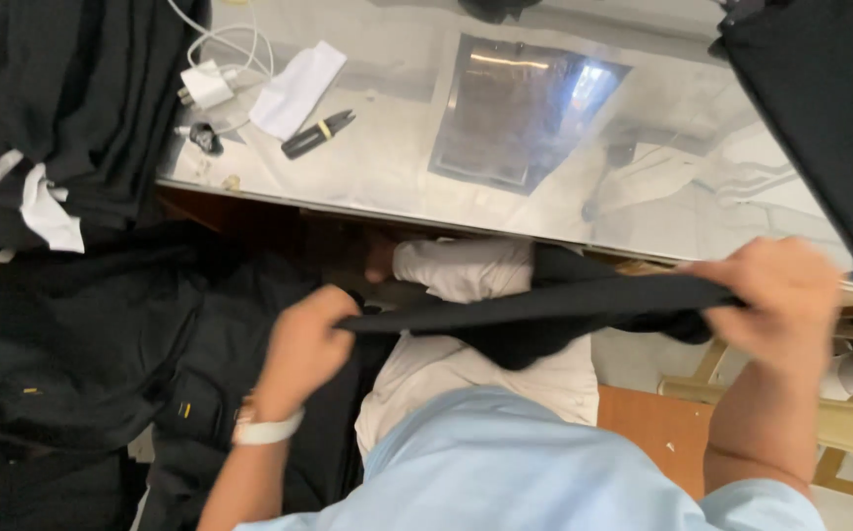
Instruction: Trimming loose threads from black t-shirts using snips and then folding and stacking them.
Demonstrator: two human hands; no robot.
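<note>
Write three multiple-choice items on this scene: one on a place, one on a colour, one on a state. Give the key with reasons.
1. Where does the marker lie?
A. on the table
B. on the floor
C. in a hand

2. What colour is the cloth held by the hands?
A. white
B. black
C. red

3. How is the cloth held?
A. crumpled in one hand
B. lying loose
C. stretched between the left hand and the right hand

Key: A, the marker rests on the tabletop by a white paper; B, the cloth is black; C, each hand grips one end.
</note>
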